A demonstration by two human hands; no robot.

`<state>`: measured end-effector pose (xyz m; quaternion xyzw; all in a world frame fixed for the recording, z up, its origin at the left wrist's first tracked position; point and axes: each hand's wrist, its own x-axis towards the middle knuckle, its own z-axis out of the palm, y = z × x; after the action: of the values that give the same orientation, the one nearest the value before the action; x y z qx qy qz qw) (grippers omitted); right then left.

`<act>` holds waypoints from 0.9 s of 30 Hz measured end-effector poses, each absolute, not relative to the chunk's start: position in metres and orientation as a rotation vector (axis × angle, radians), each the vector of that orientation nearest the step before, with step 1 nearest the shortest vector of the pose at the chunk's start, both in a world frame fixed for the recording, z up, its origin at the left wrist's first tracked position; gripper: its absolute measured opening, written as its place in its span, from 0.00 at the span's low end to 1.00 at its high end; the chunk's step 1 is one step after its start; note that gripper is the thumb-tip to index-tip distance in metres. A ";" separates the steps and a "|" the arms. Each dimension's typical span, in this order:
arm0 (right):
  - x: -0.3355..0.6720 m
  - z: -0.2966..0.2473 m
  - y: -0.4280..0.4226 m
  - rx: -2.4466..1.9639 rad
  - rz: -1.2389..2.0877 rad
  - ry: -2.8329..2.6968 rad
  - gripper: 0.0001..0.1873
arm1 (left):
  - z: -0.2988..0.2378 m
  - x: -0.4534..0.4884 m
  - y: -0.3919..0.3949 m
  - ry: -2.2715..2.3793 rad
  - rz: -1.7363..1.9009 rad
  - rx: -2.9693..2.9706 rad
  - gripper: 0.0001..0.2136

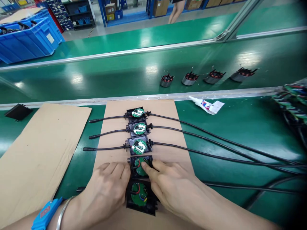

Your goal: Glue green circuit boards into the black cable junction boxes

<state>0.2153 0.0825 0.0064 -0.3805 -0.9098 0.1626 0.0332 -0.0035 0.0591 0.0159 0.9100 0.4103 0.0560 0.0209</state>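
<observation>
Several black plastic housings lie in a column on a cardboard sheet [110,121], each with a round green circuit board. My left hand [110,182] is closed, its curled fingers against the left side of the fourth housing [150,158]; the fingertips are hidden. My right hand [168,179] grips that housing's right side, one digit pressing on its circuit board [139,171]. Nearest me is another housing [151,204], slightly turned, with coloured wires on its board [137,196]. White paste marks the three farther boards, including the third board [139,147]. Black cables [203,155] run out to the right.
A white glue tube [206,105] lies at the right, below several motor stators [166,80] behind the metal rail. More cardboard [40,143] and a black cover [18,111] are at left. A blue crate [28,41] stands at back left, circuit boards [292,102] at far right.
</observation>
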 end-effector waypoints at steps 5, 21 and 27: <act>0.214 0.006 0.085 -1.136 0.564 -2.813 0.19 | 0.014 0.008 0.053 1.241 -0.340 3.097 0.13; 0.210 0.001 0.074 -1.174 0.536 -2.715 0.17 | 0.003 0.015 0.027 1.370 -0.214 3.074 0.24; 0.215 0.023 0.084 -1.281 0.910 -2.671 0.16 | 0.020 0.012 0.044 1.369 -0.273 2.762 0.24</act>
<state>0.2151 0.0844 0.0231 -0.4132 -0.8618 0.2935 0.0215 0.0124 0.0439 0.0203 0.8922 0.4423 -0.0881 0.0234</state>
